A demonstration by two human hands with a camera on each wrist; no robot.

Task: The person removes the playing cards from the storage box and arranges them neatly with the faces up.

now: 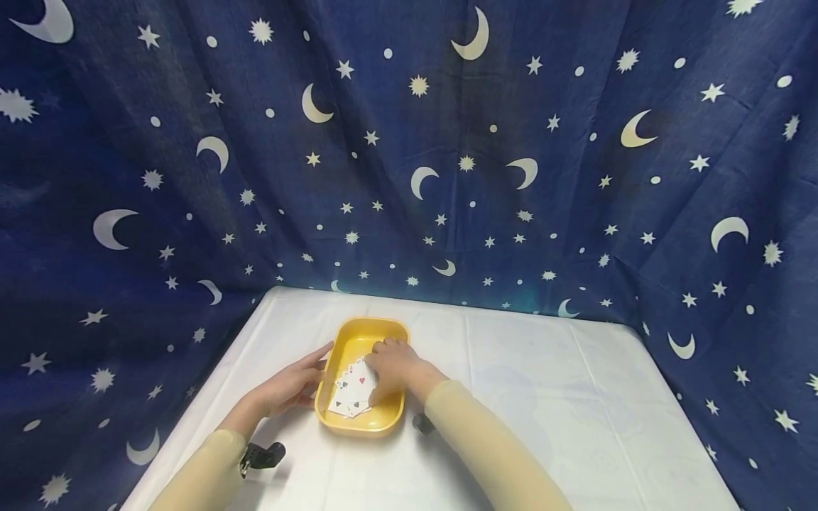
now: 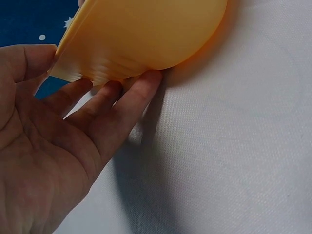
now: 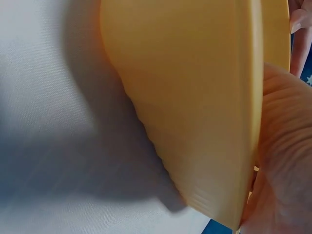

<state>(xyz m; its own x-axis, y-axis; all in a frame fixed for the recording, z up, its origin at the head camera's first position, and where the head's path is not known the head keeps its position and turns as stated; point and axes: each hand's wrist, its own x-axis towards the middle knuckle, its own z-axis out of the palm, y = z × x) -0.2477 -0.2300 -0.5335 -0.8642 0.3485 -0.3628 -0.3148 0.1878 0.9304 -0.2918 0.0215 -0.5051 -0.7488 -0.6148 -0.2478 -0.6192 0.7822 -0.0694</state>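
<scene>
A yellow plastic tray (image 1: 364,429) with rounded corners stands on the white cloth, left of centre. Inside it several playing cards (image 1: 353,387) lie overlapping, faces up, with hearts and spades showing. My right hand (image 1: 395,365) reaches over the right rim and holds the cards by their right side, fingers bent and thumb nearer me. In the right wrist view the tray wall hides those fingers. My left hand (image 1: 287,387) is at the tray's left side. In the left wrist view its fairly straight fingers (image 2: 129,105) touch the outer wall low down, thumb at the rim.
A white cloth (image 1: 562,426) covers the table. A dark blue curtain (image 1: 409,142) with moons and stars hangs behind and along both sides. Small black devices sit on the wrists; the left one (image 1: 262,455) is plainly seen.
</scene>
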